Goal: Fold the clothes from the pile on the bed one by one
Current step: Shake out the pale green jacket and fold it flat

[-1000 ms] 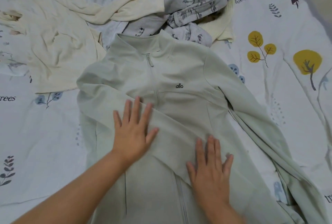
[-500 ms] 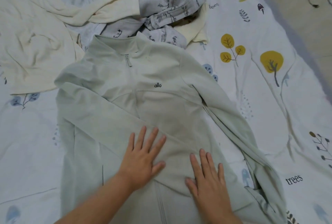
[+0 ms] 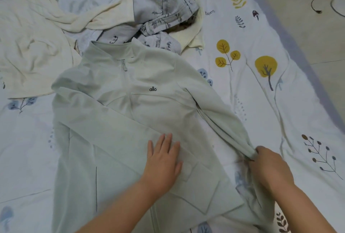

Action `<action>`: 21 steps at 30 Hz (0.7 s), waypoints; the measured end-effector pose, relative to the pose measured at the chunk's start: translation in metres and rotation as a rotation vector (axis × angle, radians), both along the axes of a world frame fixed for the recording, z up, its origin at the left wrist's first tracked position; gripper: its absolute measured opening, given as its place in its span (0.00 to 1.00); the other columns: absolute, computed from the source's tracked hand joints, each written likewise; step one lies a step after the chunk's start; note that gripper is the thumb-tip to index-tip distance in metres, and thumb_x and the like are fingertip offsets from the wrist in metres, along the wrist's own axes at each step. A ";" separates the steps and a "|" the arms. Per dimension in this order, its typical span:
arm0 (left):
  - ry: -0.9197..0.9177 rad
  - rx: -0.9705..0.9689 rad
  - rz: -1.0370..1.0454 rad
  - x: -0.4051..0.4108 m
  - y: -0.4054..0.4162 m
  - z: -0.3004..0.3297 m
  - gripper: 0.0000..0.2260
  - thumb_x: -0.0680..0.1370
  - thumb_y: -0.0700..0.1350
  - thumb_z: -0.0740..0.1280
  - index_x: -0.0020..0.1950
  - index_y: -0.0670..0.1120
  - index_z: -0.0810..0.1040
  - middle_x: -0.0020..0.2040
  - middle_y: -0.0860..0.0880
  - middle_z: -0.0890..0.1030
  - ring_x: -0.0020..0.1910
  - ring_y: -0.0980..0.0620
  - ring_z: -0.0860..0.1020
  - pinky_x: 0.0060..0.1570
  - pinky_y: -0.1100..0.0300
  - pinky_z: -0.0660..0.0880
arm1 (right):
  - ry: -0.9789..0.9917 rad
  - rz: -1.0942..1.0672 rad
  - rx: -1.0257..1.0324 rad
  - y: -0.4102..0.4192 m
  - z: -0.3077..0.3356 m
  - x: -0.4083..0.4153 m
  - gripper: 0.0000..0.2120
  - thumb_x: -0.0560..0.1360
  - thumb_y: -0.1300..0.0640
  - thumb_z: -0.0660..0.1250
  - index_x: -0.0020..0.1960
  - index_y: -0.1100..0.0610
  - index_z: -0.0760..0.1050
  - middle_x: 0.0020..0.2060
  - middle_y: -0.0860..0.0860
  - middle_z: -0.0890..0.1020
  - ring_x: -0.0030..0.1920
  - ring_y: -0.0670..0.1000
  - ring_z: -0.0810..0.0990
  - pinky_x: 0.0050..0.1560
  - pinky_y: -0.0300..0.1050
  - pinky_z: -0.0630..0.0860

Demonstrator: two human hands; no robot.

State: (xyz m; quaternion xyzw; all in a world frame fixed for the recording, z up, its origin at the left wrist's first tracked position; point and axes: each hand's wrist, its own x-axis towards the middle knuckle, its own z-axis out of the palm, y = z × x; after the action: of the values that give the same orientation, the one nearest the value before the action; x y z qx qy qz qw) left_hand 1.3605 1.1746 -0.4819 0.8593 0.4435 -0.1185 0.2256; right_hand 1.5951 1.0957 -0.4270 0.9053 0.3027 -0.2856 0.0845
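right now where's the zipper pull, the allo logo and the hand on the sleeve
zipper pull (image 3: pixel 124 67), head view, its tab below the collar
allo logo (image 3: pixel 152 89), head view, middle of the lettering
right hand (image 3: pixel 268 165), head view, back of the hand

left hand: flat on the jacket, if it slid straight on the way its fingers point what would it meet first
The left hand lies flat on the pale green jacket, fingers pointing up the bed toward the chest. Sliding straight on, it would likely cross only more jacket front, reaching the allo logo first.
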 end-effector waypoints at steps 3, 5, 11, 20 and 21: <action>-0.351 -0.136 0.214 0.017 -0.001 0.022 0.16 0.81 0.48 0.58 0.67 0.48 0.71 0.69 0.49 0.70 0.69 0.53 0.65 0.67 0.63 0.55 | 0.035 0.030 0.165 0.014 0.035 -0.013 0.02 0.74 0.56 0.61 0.43 0.55 0.70 0.36 0.52 0.77 0.37 0.55 0.75 0.31 0.45 0.67; -0.579 -0.323 0.423 0.026 0.001 0.045 0.10 0.80 0.45 0.60 0.57 0.46 0.79 0.55 0.50 0.80 0.57 0.53 0.75 0.57 0.67 0.65 | 0.098 0.066 0.228 0.025 0.063 -0.034 0.04 0.71 0.57 0.61 0.46 0.51 0.70 0.37 0.51 0.77 0.38 0.55 0.76 0.33 0.45 0.67; -0.942 -1.191 0.802 0.026 0.012 0.099 0.21 0.74 0.59 0.55 0.46 0.46 0.81 0.38 0.51 0.82 0.38 0.54 0.79 0.39 0.64 0.74 | 0.226 0.274 0.378 0.051 0.110 -0.109 0.09 0.71 0.56 0.62 0.51 0.48 0.71 0.43 0.47 0.79 0.45 0.52 0.78 0.40 0.43 0.69; -1.101 -1.244 1.236 -0.060 0.035 0.088 0.17 0.70 0.45 0.63 0.51 0.33 0.80 0.46 0.34 0.82 0.41 0.40 0.82 0.43 0.47 0.80 | 0.699 0.158 0.579 0.054 0.071 -0.154 0.10 0.71 0.48 0.64 0.51 0.45 0.76 0.40 0.44 0.81 0.38 0.41 0.78 0.45 0.41 0.76; -1.051 -1.278 1.305 -0.073 0.036 0.080 0.18 0.70 0.46 0.64 0.51 0.32 0.80 0.46 0.33 0.81 0.40 0.39 0.82 0.42 0.45 0.80 | 0.685 0.103 0.570 0.055 0.060 -0.151 0.06 0.72 0.50 0.65 0.48 0.44 0.76 0.37 0.44 0.81 0.36 0.40 0.77 0.42 0.41 0.76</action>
State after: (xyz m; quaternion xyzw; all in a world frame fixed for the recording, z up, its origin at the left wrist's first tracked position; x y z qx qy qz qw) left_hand 1.2871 1.2106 -0.4018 0.1187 0.5215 0.2013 0.8206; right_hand 1.4442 1.1502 -0.3672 0.7293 0.4246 -0.4697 -0.2594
